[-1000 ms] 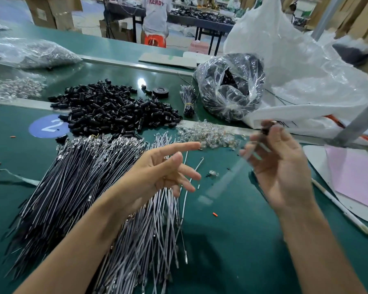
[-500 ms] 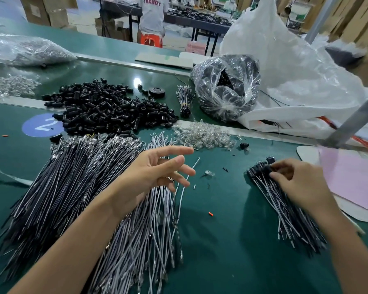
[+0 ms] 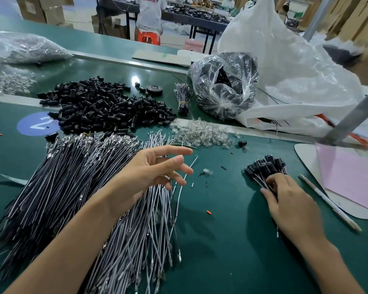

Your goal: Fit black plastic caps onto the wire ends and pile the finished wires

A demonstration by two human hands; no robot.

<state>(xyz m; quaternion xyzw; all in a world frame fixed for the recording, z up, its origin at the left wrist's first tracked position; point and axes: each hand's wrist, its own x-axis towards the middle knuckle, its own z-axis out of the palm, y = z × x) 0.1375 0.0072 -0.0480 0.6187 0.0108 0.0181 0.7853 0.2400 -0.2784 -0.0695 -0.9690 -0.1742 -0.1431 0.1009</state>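
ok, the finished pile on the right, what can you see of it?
The finished pile is a small bundle of thin pale and dark wires, each tipped with a glossy black plastic cap. The capped ends cluster at the far end, pointing away from the person. The wires run back toward the person, lying on the green table. The right hand rests on the wires just behind the capped ends and hides most of their length.
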